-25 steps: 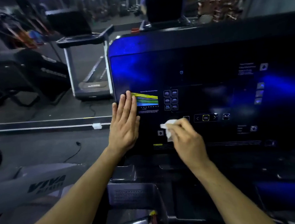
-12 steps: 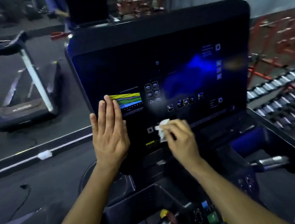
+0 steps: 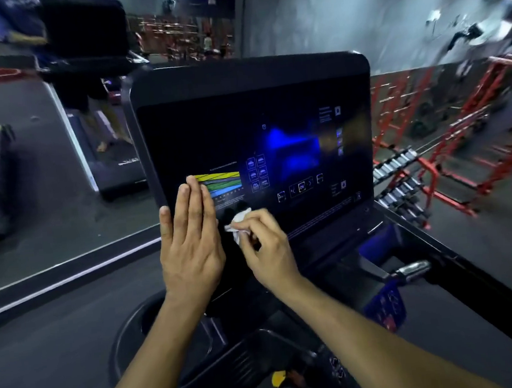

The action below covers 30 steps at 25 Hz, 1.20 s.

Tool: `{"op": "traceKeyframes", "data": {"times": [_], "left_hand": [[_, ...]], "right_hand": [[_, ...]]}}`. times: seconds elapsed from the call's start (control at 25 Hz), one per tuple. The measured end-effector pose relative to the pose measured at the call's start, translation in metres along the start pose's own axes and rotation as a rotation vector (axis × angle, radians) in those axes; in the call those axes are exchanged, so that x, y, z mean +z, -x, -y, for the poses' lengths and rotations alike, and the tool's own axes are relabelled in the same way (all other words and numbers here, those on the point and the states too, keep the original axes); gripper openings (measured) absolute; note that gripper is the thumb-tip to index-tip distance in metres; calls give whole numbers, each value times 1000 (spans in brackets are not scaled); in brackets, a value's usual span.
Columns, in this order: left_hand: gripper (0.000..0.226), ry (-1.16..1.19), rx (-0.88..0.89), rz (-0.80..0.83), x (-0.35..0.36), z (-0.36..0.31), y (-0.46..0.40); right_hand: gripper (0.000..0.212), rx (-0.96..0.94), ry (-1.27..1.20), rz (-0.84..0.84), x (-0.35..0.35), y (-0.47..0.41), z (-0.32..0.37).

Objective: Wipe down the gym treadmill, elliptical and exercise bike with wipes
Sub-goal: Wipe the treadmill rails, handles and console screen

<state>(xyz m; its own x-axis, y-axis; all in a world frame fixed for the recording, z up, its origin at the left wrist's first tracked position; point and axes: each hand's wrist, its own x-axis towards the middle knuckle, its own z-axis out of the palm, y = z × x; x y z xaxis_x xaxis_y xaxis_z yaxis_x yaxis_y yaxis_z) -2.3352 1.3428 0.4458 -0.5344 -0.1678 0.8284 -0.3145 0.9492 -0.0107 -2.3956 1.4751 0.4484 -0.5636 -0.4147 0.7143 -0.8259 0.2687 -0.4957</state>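
A black treadmill console (image 3: 249, 81) with a glossy dark screen stands in front of me, showing a coloured graph and small icons. My left hand (image 3: 191, 241) lies flat on the screen's lower left corner, fingers straight and together, its fingertips at the graph's left end. My right hand (image 3: 268, 251) pinches a small crumpled white wipe (image 3: 239, 222) against the lower screen, just right of my left hand. Most of the wipe is bunched under my fingers.
Below the console are a round cup holder (image 3: 148, 321), a tray and a chrome handle (image 3: 410, 269). Another treadmill (image 3: 111, 162) with a person's legs on it stands at the left. Red racks (image 3: 458, 135) with chrome dumbbells stand at the right.
My right hand has slid the wipe left along the bottom of the screen, close to my left hand. My head has turned right, so the console sits more to the left.
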Motion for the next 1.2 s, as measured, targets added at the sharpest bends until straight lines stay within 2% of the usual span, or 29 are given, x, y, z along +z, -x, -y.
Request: {"op": "traceKeyframes", "data": {"times": [0.04, 0.12, 0.32, 0.48, 0.6, 0.68, 0.8, 0.92, 1.04, 1.2], "left_hand": [[67, 1, 2, -4, 0, 0, 0], [69, 8, -3, -13, -1, 0, 1], [67, -26, -6, 5, 0, -1, 2], [66, -60, -7, -5, 1, -1, 2], [66, -70, -7, -13, 1, -1, 3], [66, -73, -6, -7, 1, -1, 3], [65, -75, -1, -2, 1, -2, 2], [65, -82, -9, 7, 0, -2, 2], [65, -80, -22, 21, 1, -3, 4], [62, -98, -7, 4, 3, -5, 5]], "right_hand": [[14, -27, 16, 37, -3, 0, -6], [14, 11, 77, 3, -18, -12, -32], [15, 381, 235, -337, -78, -48, -133], [12, 568, 230, -409, -83, -34, -154], [9, 570, 80, -383, -50, 6, -113], [12, 518, -26, -293, -24, 31, -72], [9, 302, -140, -62, 8, 51, -13], [8, 105, -104, 134, 12, 65, -10], [9, 151, 32, 90, -13, 64, -55], [13, 409, 188, -156, -61, 36, -140]]}}
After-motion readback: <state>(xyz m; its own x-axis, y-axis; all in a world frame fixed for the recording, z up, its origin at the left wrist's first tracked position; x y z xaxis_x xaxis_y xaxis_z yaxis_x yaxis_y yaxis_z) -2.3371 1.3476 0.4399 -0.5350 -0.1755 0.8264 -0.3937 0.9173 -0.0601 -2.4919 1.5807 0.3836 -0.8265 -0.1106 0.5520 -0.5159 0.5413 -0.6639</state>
